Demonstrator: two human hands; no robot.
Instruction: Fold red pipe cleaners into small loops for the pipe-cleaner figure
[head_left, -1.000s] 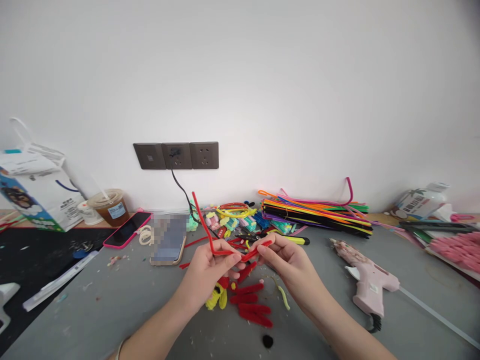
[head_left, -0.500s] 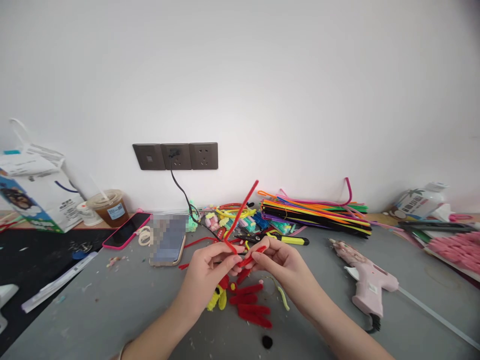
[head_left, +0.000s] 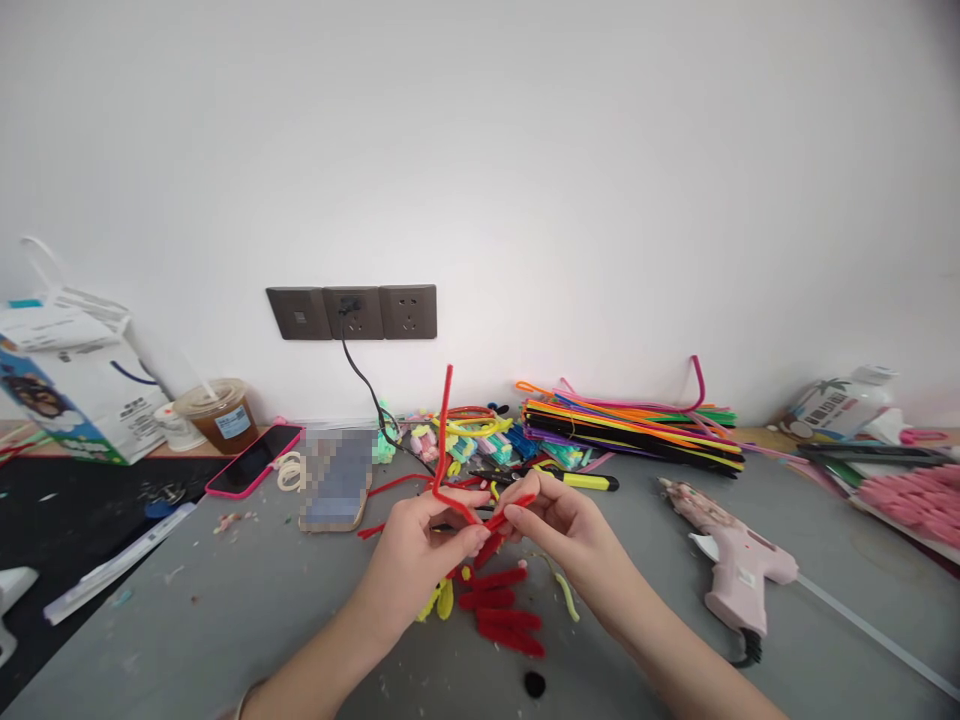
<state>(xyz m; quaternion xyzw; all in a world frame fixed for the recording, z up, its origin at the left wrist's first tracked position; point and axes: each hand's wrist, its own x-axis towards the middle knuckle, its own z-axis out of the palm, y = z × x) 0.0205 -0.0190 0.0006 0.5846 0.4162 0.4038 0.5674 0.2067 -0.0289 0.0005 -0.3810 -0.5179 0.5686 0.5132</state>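
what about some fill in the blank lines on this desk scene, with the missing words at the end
The bent pipe cleaner held in the left hand and the right hand is coloured ____. From the person's view, the glue gun lies to the ____ of both hands. The phone with the black screen has an edge coloured ____. The small fluffy ball is coloured ____.
Missing words: red; right; pink; black.

a craft work table, shown by the glue gun and bundled pipe cleaners near a wall.
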